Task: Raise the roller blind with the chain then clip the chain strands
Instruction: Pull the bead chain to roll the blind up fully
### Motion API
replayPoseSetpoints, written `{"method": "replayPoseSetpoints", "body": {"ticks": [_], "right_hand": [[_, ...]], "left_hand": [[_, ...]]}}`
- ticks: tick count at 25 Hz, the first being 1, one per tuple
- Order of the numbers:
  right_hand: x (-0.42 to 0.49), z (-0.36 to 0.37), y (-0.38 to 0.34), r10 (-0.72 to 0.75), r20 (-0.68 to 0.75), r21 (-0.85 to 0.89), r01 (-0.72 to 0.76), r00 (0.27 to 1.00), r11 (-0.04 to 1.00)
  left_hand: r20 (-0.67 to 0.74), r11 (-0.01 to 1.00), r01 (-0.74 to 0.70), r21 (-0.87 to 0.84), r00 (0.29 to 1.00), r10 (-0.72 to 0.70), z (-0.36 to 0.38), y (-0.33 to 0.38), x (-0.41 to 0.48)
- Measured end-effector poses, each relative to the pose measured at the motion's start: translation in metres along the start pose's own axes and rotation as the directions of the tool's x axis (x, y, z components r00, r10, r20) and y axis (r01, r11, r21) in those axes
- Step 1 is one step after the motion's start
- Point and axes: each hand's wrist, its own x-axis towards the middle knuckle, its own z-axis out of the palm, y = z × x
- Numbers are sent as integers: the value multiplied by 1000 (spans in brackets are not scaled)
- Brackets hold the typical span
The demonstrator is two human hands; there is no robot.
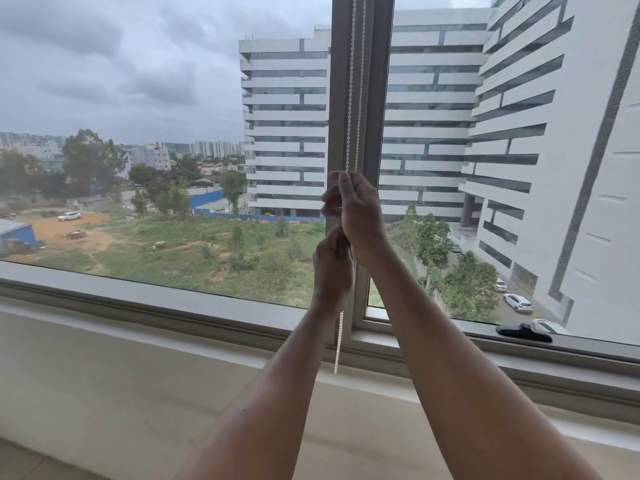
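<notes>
In front of the grey window mullion (375,98), the white bead chain (352,98) hangs in two strands that run side by side from the top of the view down into the person's hands. The right hand (358,209) is the upper one, its fingers (330,199) curled round the chain. The left hand (333,268) sits directly beneath and touches it, also closed round the chain, and a short length dangles below the left wrist toward the window sill (207,306). The roller blind itself is out of view, and the glass on both sides shows uncovered to the top, so the raising looks finished or close to it. The step in hand is probably the last pull, or gathering the strands for clipping. A dark, clip-like object (524,333) lies on the sill well to the right; whether it is the clip I cannot say. If it is, the next move calls for one hand to pinch both strands together while the other lets go and reaches for it.
</notes>
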Motion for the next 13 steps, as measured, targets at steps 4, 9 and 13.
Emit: {"method": "replayPoseSetpoints", "body": {"ticks": [4, 9, 13], "right_hand": [[-4, -1, 9, 28, 40, 139, -34, 999, 990], [18, -20, 28, 64, -414, -16, -78, 908, 997], [33, -28, 57, 230, -292, -269, -310, 928, 912]], "left_hand": [[26, 1000, -10, 14, 1000, 10, -7, 2, -4], [25, 999, -40, 29, 999, 40, -32, 10, -11], [28, 998, -54, 37, 998, 53, -51, 12, -15]]}}
